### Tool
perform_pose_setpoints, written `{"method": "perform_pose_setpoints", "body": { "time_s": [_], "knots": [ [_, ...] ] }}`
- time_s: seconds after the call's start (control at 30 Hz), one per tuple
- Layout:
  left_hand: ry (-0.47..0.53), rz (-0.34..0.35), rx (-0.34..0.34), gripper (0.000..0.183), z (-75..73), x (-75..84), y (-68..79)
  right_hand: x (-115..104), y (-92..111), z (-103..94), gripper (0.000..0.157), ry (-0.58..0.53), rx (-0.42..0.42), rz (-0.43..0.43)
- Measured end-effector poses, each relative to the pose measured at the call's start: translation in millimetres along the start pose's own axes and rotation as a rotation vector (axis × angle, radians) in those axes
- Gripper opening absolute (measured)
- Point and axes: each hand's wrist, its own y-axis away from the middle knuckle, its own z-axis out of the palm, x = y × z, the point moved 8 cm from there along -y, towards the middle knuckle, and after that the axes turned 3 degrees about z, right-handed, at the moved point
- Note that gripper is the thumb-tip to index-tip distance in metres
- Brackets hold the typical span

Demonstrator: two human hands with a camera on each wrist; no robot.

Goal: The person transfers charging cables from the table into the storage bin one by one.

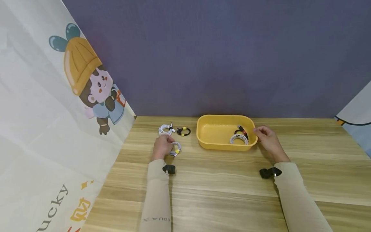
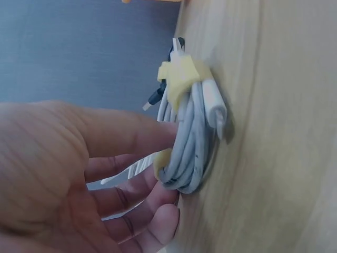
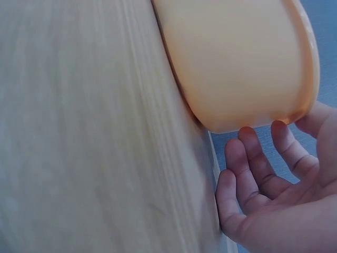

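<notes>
My left hand [image 1: 161, 147] pinches the left side of a coiled grey-white cable [image 1: 179, 147] bound with yellow ties. In the left wrist view, the thumb and fingers meet the cable coil [image 2: 192, 142] close to the wooden table. At the right end of a yellow plastic basket [image 1: 223, 147], my right hand [image 1: 269, 141] grips the rim. The right wrist view shows its fingertips [image 3: 246, 134] against the basket's outer wall [image 3: 237, 68]. Inside the basket, on its right side, lie a white coiled cable [image 1: 231, 140] and a black cable with a red band [image 1: 243, 130].
Behind the left hand lie a white coiled cable [image 1: 161, 131] with a black tie and a black coiled cable [image 1: 189, 131] with yellow ties. A dark blue-grey panel [image 1: 220, 58] rises along the table's back edge. A printed white curtain [image 1: 43, 112] hangs at left.
</notes>
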Motion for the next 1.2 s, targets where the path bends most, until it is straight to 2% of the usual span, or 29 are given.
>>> {"method": "perform_pose_setpoints", "body": {
  "time_s": [0.5,0.83,1.0,1.2],
  "knots": [
    [-0.032,-0.008,0.007,0.018,0.1,-2.0,0.5,-1.6,0.8,0.1,0.041,0.005,0.006,0.026],
    [-0.010,-0.023,0.008,0.015,2.2,-1.0,-0.2,2.7,-2.5,-0.9,0.039,-0.001,-0.004,0.018],
    [0.010,-0.013,0.008,0.014,4.3,0.5,-1.0,2.8,-1.7,-0.8,0.041,-0.005,-0.006,0.019],
    [0.031,0.016,0.018,0.010,4.6,5.1,-3.0,0.6,-1.6,0.3,0.036,-0.012,-0.001,0.007]
  ]
}}
